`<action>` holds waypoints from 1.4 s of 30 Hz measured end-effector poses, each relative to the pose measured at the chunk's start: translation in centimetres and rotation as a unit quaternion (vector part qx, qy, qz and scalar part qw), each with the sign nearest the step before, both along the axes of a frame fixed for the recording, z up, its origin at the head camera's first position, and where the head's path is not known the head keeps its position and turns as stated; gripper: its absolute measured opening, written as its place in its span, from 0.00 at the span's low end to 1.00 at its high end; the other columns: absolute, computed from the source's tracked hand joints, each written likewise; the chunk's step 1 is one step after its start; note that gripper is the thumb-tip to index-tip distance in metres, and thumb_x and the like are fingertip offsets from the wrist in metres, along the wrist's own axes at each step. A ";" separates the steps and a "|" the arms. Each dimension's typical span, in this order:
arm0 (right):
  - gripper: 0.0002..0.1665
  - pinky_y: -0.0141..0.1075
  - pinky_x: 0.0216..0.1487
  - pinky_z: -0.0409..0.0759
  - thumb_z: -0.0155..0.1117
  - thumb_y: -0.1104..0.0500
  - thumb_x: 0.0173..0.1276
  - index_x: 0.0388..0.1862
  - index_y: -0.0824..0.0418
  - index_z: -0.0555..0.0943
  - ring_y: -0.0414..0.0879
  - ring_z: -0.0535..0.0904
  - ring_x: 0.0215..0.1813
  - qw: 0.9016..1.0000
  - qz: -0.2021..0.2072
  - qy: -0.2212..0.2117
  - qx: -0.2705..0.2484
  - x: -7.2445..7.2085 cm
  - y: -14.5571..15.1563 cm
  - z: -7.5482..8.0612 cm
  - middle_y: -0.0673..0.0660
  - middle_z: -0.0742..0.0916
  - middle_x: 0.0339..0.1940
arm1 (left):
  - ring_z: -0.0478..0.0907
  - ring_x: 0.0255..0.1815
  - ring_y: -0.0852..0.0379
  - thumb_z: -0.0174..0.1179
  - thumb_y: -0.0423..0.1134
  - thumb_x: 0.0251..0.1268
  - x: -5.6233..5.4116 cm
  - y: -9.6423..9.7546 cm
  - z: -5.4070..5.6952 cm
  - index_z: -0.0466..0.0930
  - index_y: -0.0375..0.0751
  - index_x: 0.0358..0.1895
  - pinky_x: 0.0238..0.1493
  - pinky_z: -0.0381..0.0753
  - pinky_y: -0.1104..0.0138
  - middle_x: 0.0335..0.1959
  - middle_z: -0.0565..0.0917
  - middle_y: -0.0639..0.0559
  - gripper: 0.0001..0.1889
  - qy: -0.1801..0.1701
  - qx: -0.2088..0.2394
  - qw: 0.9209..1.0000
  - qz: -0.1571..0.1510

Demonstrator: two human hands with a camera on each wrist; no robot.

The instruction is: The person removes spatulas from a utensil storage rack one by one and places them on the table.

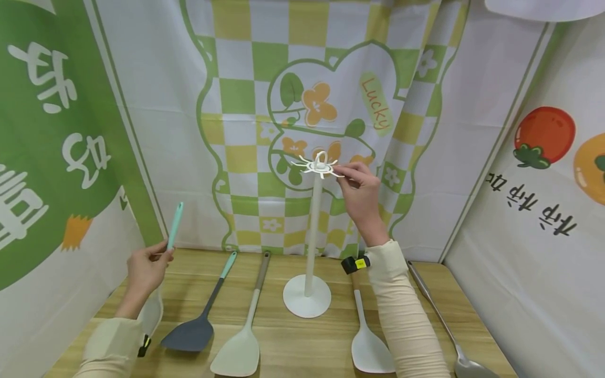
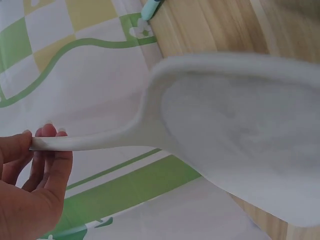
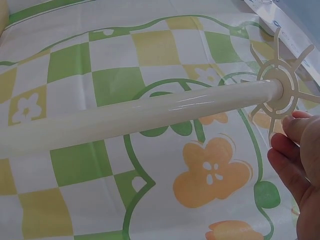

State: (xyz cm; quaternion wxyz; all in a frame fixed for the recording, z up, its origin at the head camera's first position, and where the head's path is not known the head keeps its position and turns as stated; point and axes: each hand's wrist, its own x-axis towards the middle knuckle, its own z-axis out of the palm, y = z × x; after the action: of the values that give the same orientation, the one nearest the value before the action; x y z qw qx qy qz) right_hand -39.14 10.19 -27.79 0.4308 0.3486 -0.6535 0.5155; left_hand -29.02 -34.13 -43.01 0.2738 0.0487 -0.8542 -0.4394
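Observation:
In the head view my left hand (image 1: 145, 270) holds a white spatula by its mint-green handle (image 1: 175, 226), end pointing up. The spatula's broad white blade (image 2: 240, 135) fills much of the left wrist view; in the head view my forearm partly covers it. Fingers and thumb pinch the white shaft at the left of that wrist view. My right hand (image 1: 361, 197) is up at the top of a white utensil stand (image 1: 312, 236), thumb and fingers pinching one arm of its hooked ring (image 3: 277, 95). The ring's other hooks carry nothing.
On the wooden table lie a dark grey turner (image 1: 191, 334) with a mint handle end, a pale green turner (image 1: 238, 352), a white turner (image 1: 371, 349) partly behind my right sleeve, and a metal one (image 1: 468, 365) at far right. A printed curtain (image 1: 264, 47) hangs behind the stand.

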 end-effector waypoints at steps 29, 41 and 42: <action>0.07 0.28 0.46 0.87 0.67 0.75 0.66 0.41 0.73 0.89 0.41 0.85 0.43 1.000 -0.003 -0.005 0.005 0.1 -0.1 0.0 0.67 0.86 0.41 | 0.86 0.37 0.28 0.61 0.19 0.63 -2.5 -1.0 -4.1 0.77 0.14 0.56 0.23 0.79 0.80 0.42 0.83 0.20 0.18 0.031 -0.074 0.997 0.001; 0.06 0.28 0.46 0.87 0.65 0.79 0.65 0.41 0.81 0.85 0.61 0.85 0.40 1.000 -0.017 -0.019 0.015 2.5 -0.6 1.6 0.74 0.85 0.40 | 0.85 0.29 0.34 0.59 0.21 0.62 -2.9 -1.8 -5.4 0.83 0.20 0.46 0.19 0.80 0.59 0.37 0.84 0.22 0.10 -0.017 -0.159 0.987 -0.012; 0.06 0.29 0.46 0.87 0.65 0.79 0.65 0.40 0.81 0.85 0.61 0.85 0.40 0.999 -0.018 -0.021 0.016 2.9 -0.7 1.7 0.74 0.85 0.39 | 0.85 0.30 0.33 0.59 0.21 0.62 -2.8 -1.9 -5.5 0.82 0.20 0.45 0.20 0.81 0.57 0.38 0.84 0.22 0.10 -0.026 -0.165 0.986 -0.015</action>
State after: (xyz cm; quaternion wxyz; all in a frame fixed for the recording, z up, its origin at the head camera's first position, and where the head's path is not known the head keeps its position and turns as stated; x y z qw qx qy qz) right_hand -36.27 9.50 -26.07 0.4207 0.3328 -0.6769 0.5041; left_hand -31.86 -36.02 -48.49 0.2494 0.0012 -0.9223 -0.2953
